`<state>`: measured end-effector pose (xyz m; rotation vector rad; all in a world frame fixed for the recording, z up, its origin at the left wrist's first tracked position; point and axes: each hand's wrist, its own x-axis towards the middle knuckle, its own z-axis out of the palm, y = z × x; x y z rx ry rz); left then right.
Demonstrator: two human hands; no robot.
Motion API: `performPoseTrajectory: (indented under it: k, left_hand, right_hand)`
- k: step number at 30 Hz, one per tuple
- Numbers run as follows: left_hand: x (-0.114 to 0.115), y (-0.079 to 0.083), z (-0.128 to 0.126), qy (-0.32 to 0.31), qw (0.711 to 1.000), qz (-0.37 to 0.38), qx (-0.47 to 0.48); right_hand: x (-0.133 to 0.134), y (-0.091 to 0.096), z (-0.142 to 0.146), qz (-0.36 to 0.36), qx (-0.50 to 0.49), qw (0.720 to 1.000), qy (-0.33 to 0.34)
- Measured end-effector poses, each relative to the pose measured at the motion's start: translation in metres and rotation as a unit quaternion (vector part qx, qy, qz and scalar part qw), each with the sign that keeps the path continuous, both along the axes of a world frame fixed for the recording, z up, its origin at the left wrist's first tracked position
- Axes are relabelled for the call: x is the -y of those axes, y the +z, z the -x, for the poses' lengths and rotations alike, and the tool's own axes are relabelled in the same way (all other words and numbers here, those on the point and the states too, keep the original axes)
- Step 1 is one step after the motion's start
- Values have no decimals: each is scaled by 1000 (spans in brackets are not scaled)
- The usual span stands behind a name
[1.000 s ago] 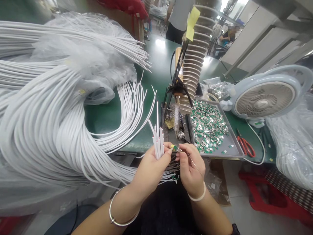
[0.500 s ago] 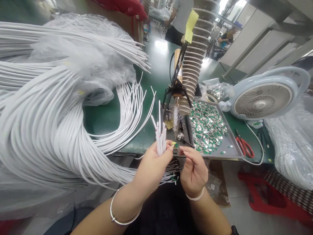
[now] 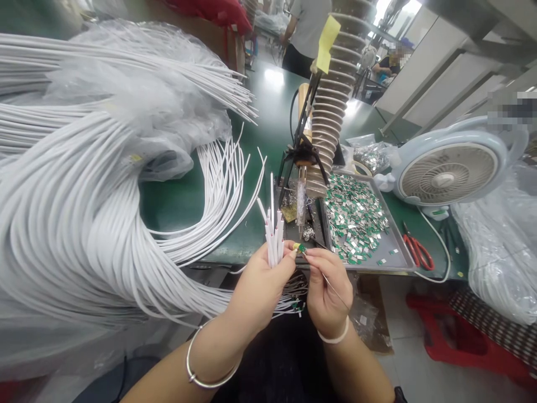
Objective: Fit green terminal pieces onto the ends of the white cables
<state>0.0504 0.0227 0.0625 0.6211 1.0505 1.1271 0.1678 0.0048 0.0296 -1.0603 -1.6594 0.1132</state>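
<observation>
My left hand (image 3: pixel 260 285) is closed around a bundle of white cables (image 3: pixel 274 238), whose cut ends point up. At its thumb and fingertip sits a small green circuit board (image 3: pixel 301 247) with a yellow part. My right hand (image 3: pixel 329 285) is closed in a pinch just right of that board, on a thin wire (image 3: pixel 335 291) that trails down across the palm. Above both hands, a soldering iron (image 3: pixel 301 196) hangs tip down in a black stand (image 3: pixel 304 154). Below them lie cable ends with green boards (image 3: pixel 297 307).
Coiled white cables (image 3: pixel 84 224) fill the left side. A grey tray (image 3: pixel 400 240) holds many small green-and-silver boards. Right of it are red-handled cutters (image 3: pixel 419 252) and a fan (image 3: pixel 448 173). A ribbed duct (image 3: pixel 335 101) comes down behind the iron. A person (image 3: pixel 308 33) stands beyond the table.
My right hand has shifted slightly left, closer to the small board. The thin wire now shows clearly below its fingers. My left hand keeps its hold on the cables.
</observation>
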Motion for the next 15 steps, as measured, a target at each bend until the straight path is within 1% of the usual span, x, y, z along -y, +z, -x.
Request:
performPoseTrajectory:
  k: [3, 8, 15]
  left_hand:
    - [0, 1, 0, 0, 1000, 5, 0]
    - [-2, 1, 0, -3, 1000, -6, -5]
    - [-4, 1, 0, 2, 1000, -13, -13]
  right_hand:
    - [-2, -1, 0, -9, 5, 1000, -7]
    - [-7, -3, 3, -40, -5, 999, -20]
    - [-13, 0, 5, -60, 6, 997, -37]
